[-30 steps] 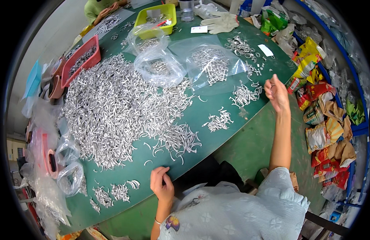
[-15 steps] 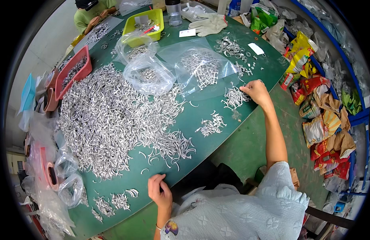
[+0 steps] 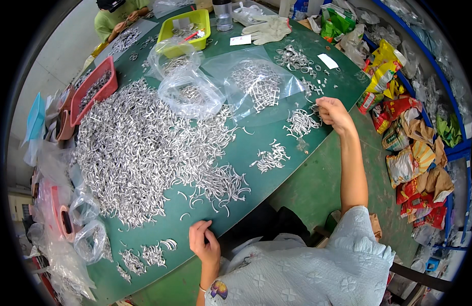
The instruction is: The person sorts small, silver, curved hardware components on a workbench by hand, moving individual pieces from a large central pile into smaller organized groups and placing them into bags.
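Note:
My right hand (image 3: 336, 114) is over the far right part of the table, thumb and fingers pinched together. Anything between its fingertips is too small to make out. Just left of it lies a small pile of curved silvery metal pieces (image 3: 301, 123), with another small pile (image 3: 271, 157) nearer me. My left hand (image 3: 204, 241) rests at the near table edge, fingers loosely bent and apart, with nothing seen in it. A large heap of the curved pieces (image 3: 139, 158) spreads over the left and middle of the table. Single pieces lie between that heap and my left hand.
Clear plastic bags of metal parts (image 3: 261, 84) lie mid-table. Beyond them are a yellow-green basket (image 3: 207, 36), a work glove (image 3: 267, 29) and a bottle (image 3: 223, 15). A pink basket (image 3: 115, 81) stands left; another person (image 3: 113, 23) works at the far left. Filled shelves (image 3: 458, 148) line the right.
My right hand has lifted slightly off the small pile and moved a little right, its fingers still pinched. My left hand has stayed in place.

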